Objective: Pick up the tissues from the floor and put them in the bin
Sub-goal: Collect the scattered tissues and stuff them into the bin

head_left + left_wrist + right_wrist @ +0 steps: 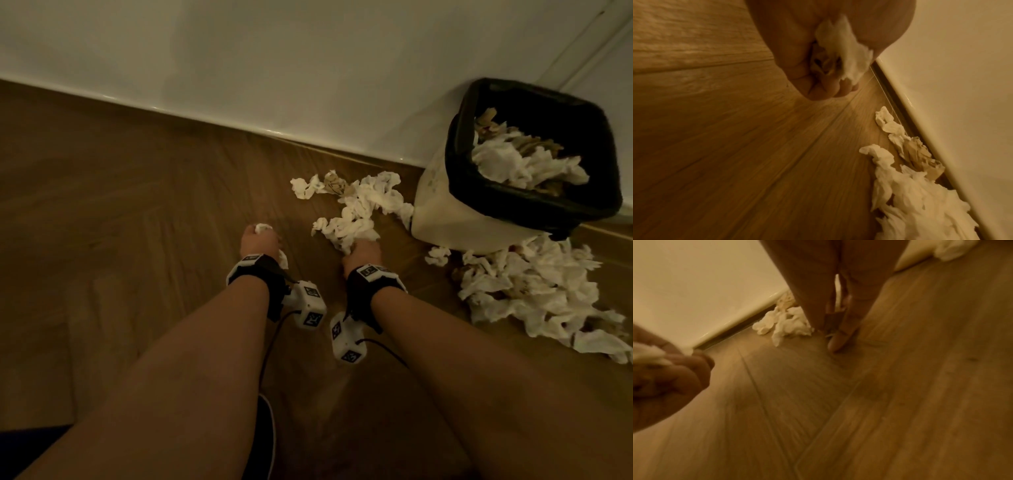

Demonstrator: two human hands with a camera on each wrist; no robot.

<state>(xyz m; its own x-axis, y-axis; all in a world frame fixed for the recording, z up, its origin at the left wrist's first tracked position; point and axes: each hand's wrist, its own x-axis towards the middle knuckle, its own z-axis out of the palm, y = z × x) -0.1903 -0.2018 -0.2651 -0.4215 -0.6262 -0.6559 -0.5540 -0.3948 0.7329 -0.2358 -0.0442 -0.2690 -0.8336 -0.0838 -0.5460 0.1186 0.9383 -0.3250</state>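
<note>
our left hand [258, 241] is curled into a fist round a wad of tissue [840, 47], white scraps poking out between the fingers and at the heel of the palm, and it hangs just above the wooden floor [137, 205]. our right hand [363, 253] reaches to the near end of a strip of crumpled tissues [359, 209]; from the head view it seems to touch them, but the right wrist view shows its fingers [840, 335] long and straight, pointing down at the boards with nothing wrapped in them, so we take it as open. that view is blurred, and we cannot tell whether the fingertips press the paper or only the floor. the strip runs from our right hand up to the skirting board [239, 123], with a brownish crumpled piece [334, 183] among the white ones. the bin [442, 202], pale with a black liner [534, 202] folded over its rim, stands tilted against the wall and already holds white and brown tissues [513, 161]. a bigger heap [531, 291] lies on the floor just beside the bin's near side, cut off by the right edge.
</note>
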